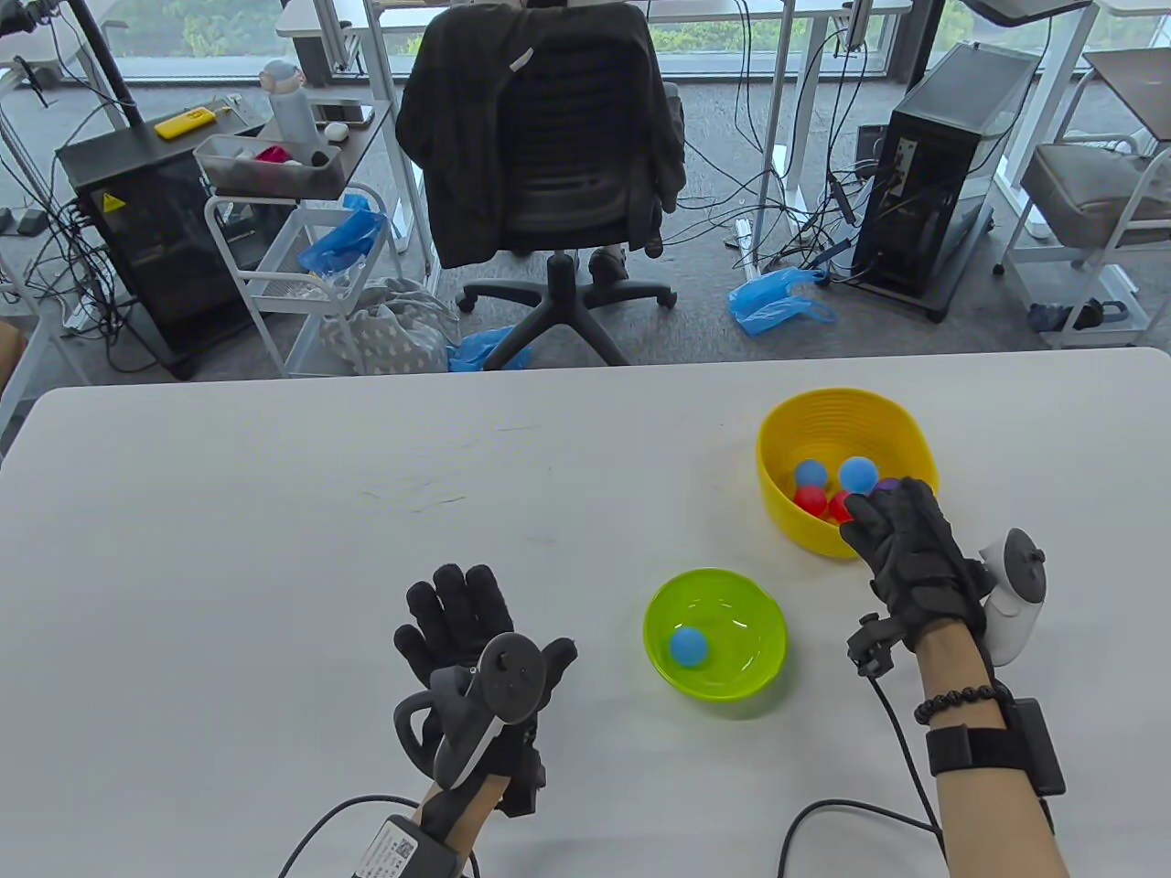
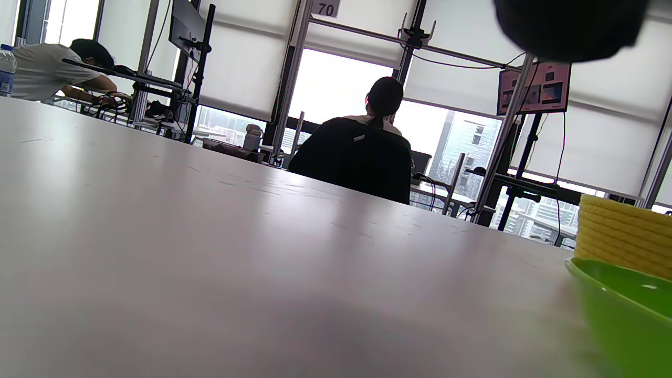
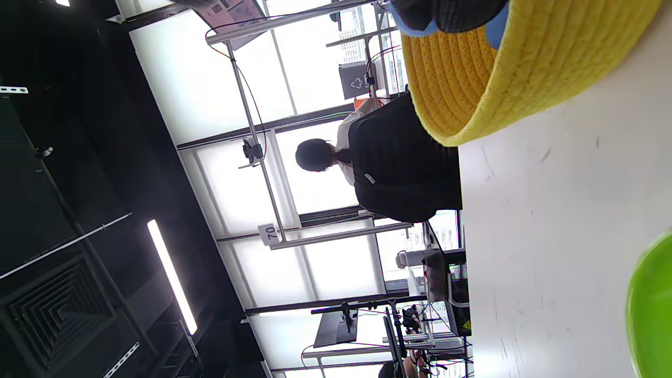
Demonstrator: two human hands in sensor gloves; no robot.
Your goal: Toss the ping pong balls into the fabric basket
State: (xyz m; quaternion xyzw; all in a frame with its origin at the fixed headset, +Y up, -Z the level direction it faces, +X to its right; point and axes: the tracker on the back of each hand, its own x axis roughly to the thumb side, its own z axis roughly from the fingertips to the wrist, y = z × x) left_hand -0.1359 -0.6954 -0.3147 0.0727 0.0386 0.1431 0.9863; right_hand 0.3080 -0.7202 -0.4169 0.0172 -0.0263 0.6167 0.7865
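The yellow fabric basket [image 1: 846, 430] stands on the table's right side with a blue ball [image 1: 811, 473], two red balls [image 1: 810, 499] and a purple one inside. My right hand [image 1: 860, 508] reaches over its near rim and holds a blue ball [image 1: 858, 474] at its fingertips. In the right wrist view a fingertip [image 3: 451, 13] lies across that ball [image 3: 415, 26] above the basket wall [image 3: 472, 79]. My left hand [image 1: 476, 613] rests flat and empty on the table, left of the green bowl [image 1: 759, 631], which holds one blue ball [image 1: 688, 646].
The white table [image 1: 274, 512] ends at its far edge before an office chair [image 1: 549, 155]. The left wrist view shows the green bowl's rim [image 2: 625, 310] and the basket [image 2: 625, 231] at its right, and one finger [image 2: 569, 23] at the top.
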